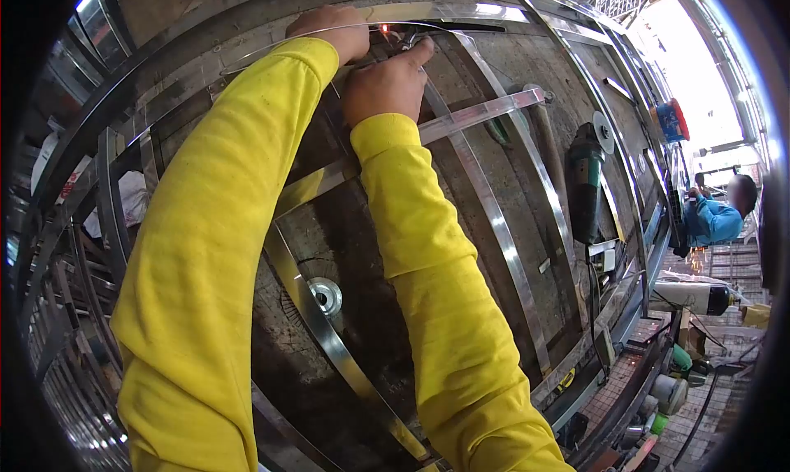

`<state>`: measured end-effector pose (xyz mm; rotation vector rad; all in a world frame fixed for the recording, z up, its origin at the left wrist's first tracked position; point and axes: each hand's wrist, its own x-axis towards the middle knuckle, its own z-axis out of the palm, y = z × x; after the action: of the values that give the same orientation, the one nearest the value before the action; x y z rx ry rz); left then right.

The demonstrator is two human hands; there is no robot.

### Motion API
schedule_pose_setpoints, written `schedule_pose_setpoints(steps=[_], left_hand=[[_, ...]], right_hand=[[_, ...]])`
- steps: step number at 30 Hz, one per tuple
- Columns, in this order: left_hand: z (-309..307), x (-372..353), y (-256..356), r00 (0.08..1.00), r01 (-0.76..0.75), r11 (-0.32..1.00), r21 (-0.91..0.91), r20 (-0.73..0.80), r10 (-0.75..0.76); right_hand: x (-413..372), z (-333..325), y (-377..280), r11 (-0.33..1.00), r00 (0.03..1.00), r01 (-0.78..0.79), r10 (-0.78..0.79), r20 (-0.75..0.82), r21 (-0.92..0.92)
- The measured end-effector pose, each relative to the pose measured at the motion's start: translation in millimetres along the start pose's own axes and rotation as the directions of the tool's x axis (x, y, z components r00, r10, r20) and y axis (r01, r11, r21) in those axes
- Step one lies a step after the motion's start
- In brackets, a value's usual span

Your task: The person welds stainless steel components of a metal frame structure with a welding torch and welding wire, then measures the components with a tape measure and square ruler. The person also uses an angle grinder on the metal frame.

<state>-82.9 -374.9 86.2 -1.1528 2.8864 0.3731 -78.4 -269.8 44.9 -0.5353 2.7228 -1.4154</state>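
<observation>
My right hand is closed on a welding torch, its index finger stretched along it and a long black end cap pointing right. Just left of the torch a small spot glows red-orange on the metal. Against the top bar of a shiny metal frame my left hand is closed, back of the hand up. Its fingertips are hidden, so what they hold cannot be made out. A thin curved line runs across near that hand. Under my right forearm passes a cross bar of the frame.
An angle grinder with a pale disc lies on the right. A round metal disc rests on the stained work surface between my arms. At far right are a person in a blue shirt, a red-blue tub and a gas cylinder.
</observation>
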Motion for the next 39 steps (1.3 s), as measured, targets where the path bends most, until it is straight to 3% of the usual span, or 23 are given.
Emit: schedule_pose_setpoints(steps=[9, 11, 13, 14, 15, 18, 24, 29, 31, 34, 35, 39], left_hand=[[4, 4, -2, 1.000, -0.019, 1.000, 0.007, -0.022, 0.019], [3, 3, -1, 1.000, -0.018, 1.000, 0.009, 0.003, 0.018], [0, 2, 0, 0.999, -0.017, 1.000, 0.012, 0.027, 0.017], [-1, 2, 0, 0.999, -0.017, 1.000, 0.013, 0.038, 0.016], [1, 4, 1, 1.000, 0.009, 1.000, 0.024, 0.016, -0.009], [4, 13, 2, 0.996, 0.070, 0.996, 0.053, 0.046, -0.073], [18, 37, -16, 0.999, 0.032, 0.999, 0.026, -0.023, -0.031], [13, 38, -15, 1.000, -0.001, 0.997, -0.074, -0.006, 0.001], [5, 32, -11, 0.999, 0.012, 0.999, -0.046, 0.038, -0.011], [-1, 34, -9, 0.990, 0.013, 1.000, 0.007, 0.139, -0.014], [0, 34, -11, 0.989, 0.029, 0.999, -0.017, 0.148, -0.026], [-4, 26, -7, 0.983, 0.076, 0.996, -0.042, 0.171, -0.068]], right_hand=[[-2, -4, -3, 1.000, 0.998, -0.027, 0.027, 0.063, -0.014], [5, -13, 19, 0.933, 0.917, 0.336, -0.356, 0.183, 0.129], [4, -2, 21, 0.956, 0.949, 0.289, -0.294, 0.112, 0.054], [-5, 1, -1, 0.996, 0.998, 0.042, -0.045, -0.033, -0.075], [-2, -3, -2, 0.999, 0.999, -0.050, 0.050, 0.013, 0.019], [3, -7, 4, 0.987, 0.999, -0.026, 0.021, 0.032, 0.158], [3, -13, 4, 0.956, 0.992, -0.098, 0.115, -0.044, 0.277], [1, -18, 1, 0.936, 0.989, -0.142, 0.151, -0.004, 0.321], [0, -19, 1, 0.929, 0.988, -0.150, 0.153, 0.018, 0.339], [-6, -20, -2, 0.946, 0.990, -0.078, 0.111, -0.088, 0.315], [-5, -22, -2, 0.922, 0.988, -0.144, 0.157, -0.007, 0.360], [-5, -31, -5, 0.919, 0.975, -0.222, 0.216, 0.053, 0.326]])
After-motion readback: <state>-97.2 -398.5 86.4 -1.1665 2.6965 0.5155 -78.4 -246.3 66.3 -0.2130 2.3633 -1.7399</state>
